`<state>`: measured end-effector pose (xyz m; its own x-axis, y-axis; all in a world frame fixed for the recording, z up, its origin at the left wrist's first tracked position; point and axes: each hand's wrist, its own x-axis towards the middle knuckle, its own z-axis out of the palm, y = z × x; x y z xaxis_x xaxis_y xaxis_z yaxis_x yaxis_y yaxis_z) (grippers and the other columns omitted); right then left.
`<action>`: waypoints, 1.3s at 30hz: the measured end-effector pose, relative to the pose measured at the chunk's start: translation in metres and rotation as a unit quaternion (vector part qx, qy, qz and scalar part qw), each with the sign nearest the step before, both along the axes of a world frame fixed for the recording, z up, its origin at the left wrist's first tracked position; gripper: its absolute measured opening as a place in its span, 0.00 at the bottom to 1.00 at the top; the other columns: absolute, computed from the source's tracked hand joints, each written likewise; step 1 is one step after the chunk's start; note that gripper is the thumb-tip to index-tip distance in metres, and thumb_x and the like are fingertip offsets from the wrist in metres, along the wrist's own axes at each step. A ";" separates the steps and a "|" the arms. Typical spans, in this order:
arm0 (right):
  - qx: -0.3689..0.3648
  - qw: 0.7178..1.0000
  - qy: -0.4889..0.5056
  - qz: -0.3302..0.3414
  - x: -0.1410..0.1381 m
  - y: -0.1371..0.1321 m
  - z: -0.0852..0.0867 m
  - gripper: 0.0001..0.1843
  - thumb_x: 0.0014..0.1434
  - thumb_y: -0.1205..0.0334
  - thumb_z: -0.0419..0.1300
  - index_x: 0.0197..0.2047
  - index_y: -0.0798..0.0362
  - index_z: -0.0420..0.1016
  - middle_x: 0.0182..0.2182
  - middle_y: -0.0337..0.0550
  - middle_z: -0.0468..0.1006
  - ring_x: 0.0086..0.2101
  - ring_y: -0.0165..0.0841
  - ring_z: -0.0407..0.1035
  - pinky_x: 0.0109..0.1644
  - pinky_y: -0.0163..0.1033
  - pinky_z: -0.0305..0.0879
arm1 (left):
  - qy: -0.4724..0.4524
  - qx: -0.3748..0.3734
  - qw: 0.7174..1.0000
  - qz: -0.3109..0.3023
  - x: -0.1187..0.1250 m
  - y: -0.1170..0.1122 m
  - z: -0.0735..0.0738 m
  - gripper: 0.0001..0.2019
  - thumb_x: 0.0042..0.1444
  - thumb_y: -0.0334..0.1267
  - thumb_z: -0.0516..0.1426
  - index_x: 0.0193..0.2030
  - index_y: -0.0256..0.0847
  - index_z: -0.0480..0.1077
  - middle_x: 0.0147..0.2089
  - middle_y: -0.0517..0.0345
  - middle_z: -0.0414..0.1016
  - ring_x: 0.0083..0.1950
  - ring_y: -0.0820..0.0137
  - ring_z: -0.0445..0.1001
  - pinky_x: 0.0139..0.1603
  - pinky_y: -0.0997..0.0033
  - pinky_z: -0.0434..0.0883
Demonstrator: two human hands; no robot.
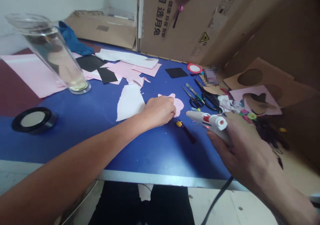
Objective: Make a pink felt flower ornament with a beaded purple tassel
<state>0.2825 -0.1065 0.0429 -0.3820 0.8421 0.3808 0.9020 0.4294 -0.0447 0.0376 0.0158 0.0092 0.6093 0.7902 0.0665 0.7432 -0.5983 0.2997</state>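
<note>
A tall clear drinking glass stands tilted, well beyond and to the left of the left hand, with a thin layer of pale liquid at its bottom. The left hand has its fingers curled closed over a pink paper cutout, which lies on a blue table top just under the fingertips. The cutout's full shape is partly hidden. The right hand is wrapped firmly round a white hot glue gun, lifted above the table just beside the cutout, with its nozzle pointing toward the left hand. A black cord runs down from near the right hand. Just below the left hand lies a yellow bead with a dark red tassel. Black-handled scissors lie beyond the glue gun. A black tape roll sits far left of the left hand. Ahead, a cardboard box carries black Chinese characters and a yellow warning triangle.
</note>
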 end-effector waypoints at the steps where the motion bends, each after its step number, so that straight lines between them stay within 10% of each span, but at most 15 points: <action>1: 0.003 1.000 -0.007 0.019 0.003 0.001 -0.001 0.15 0.79 0.53 0.55 0.60 0.50 0.73 0.38 0.48 0.83 0.34 0.43 0.79 0.35 0.43 0.69 | -0.003 0.001 1.000 -0.001 0.000 0.000 -0.001 0.14 0.72 0.35 0.57 0.49 0.48 0.87 0.56 0.52 0.84 0.61 0.55 0.79 0.52 0.60 0.74; 39: 0.043 0.944 -0.234 0.229 -0.018 0.017 0.018 0.29 0.68 0.79 0.49 0.68 0.59 0.70 0.49 0.51 0.89 0.38 0.42 0.80 0.45 0.48 0.71 | -0.053 0.025 0.998 -0.020 -0.009 0.005 -0.017 0.13 0.70 0.35 0.60 0.46 0.53 0.88 0.51 0.58 0.84 0.55 0.60 0.79 0.42 0.63 0.69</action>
